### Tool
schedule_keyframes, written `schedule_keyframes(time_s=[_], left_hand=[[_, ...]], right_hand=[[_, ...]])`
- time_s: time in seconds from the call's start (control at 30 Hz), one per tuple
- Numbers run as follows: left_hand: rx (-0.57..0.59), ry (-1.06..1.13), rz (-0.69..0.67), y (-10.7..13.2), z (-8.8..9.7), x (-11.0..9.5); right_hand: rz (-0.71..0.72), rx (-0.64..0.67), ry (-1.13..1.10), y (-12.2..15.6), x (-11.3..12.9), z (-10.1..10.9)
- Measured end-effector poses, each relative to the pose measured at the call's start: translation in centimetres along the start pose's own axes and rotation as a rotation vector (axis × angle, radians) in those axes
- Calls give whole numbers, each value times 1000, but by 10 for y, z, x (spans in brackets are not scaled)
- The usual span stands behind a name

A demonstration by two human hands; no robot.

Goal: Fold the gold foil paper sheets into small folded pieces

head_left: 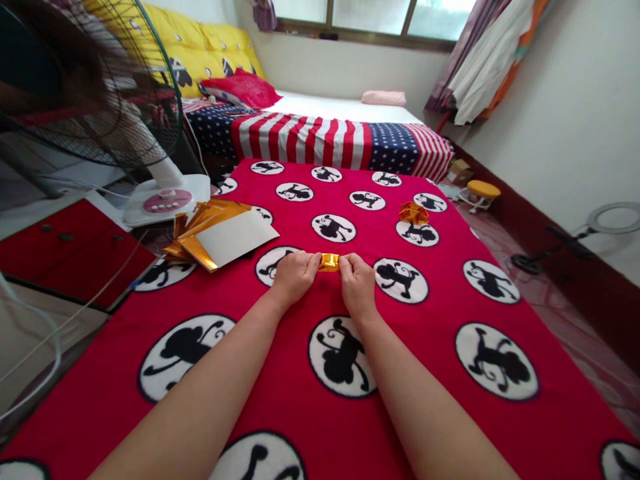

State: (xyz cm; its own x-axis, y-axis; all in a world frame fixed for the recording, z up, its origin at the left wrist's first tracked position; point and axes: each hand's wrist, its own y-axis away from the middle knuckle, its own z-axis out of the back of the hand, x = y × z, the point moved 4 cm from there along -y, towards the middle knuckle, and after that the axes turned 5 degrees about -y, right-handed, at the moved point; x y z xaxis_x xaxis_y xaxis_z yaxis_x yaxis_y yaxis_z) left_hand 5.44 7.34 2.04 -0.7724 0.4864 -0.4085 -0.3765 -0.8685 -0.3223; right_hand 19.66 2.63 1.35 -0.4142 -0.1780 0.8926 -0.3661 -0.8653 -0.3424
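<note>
A small folded piece of gold foil paper (329,262) is stretched between my two hands, over the red cloth with monkey prints (310,300). Its left end is pinched in my left hand (296,275), and its right end in my right hand (359,283). My fingers hide both ends of the piece. To the left lies a loose stack of gold foil sheets (213,213), with a pale sheet (239,239) on top. A folded gold foil shape (413,213) sits farther off on the right.
At the left stands a fan (165,193) beside a red-fronted cabinet (75,240), with cables hanging across. Beyond the far edge is a bed with a striped, starred cover (320,140). On the floor at right are a yellow stool (483,189) and a ring-light stand (565,243).
</note>
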Motion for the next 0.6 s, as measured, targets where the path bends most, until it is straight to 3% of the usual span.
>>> schedule_keyframes(time_s=[0.6], left_hand=[[16,114,44,0,3,0]], right_hand=[[20,1,35,3,2,-1]])
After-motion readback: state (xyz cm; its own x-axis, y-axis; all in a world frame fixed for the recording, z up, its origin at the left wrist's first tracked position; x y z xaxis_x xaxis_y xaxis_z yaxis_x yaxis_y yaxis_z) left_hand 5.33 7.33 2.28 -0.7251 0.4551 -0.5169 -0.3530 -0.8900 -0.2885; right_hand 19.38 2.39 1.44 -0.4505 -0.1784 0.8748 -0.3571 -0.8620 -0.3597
